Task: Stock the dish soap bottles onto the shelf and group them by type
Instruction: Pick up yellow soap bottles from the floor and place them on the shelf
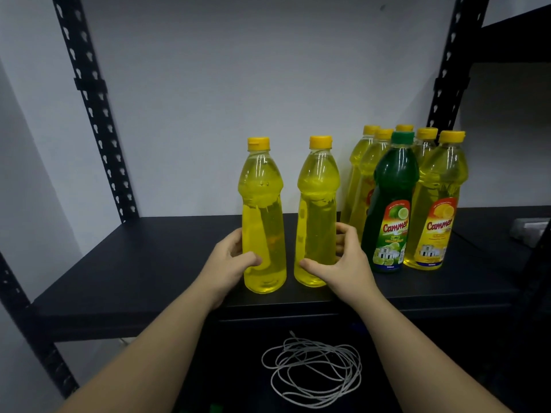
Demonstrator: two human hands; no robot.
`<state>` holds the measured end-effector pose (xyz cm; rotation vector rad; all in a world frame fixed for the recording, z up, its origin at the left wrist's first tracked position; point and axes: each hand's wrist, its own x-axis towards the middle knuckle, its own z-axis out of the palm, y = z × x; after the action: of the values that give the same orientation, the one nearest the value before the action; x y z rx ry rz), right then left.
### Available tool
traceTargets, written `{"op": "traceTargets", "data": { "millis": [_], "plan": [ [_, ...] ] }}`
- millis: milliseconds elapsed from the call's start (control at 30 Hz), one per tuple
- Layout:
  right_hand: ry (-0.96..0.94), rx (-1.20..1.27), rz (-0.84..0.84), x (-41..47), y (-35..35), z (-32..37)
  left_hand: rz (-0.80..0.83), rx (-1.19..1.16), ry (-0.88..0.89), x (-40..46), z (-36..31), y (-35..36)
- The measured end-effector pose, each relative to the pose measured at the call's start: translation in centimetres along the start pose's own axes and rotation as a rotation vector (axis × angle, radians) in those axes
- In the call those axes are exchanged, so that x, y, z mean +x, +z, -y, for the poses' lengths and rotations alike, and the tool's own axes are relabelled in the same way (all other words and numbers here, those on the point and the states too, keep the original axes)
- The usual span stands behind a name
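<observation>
The left hand grips a yellow bottle low on its body, thumb across the front and fingers round the back. Just beside it, the right hand grips a 2nd yellow bottle the same way. Both bottles stand upright on the black shelf, close together but not touching, their labels turned away. To the right of the right hand stands a green bottle with a lime label, and right of that a labelled yellow bottle. Behind those 2, further from the hands, at least 4 more yellow bottles crowd together. Below the forearms, a loose coil of white cord lies on a dark surface.
</observation>
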<state>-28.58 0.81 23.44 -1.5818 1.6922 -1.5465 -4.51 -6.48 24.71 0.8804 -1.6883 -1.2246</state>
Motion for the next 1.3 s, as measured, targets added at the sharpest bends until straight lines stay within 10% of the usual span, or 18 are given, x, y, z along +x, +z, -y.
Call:
{"op": "traceTargets", "data": {
  "millis": [1300],
  "plan": [
    [-0.020, -0.100, -0.040, 0.0, 0.6, -0.5, -0.111, 0.177, 0.085, -0.5, 1.4, 1.3]
  ]
}}
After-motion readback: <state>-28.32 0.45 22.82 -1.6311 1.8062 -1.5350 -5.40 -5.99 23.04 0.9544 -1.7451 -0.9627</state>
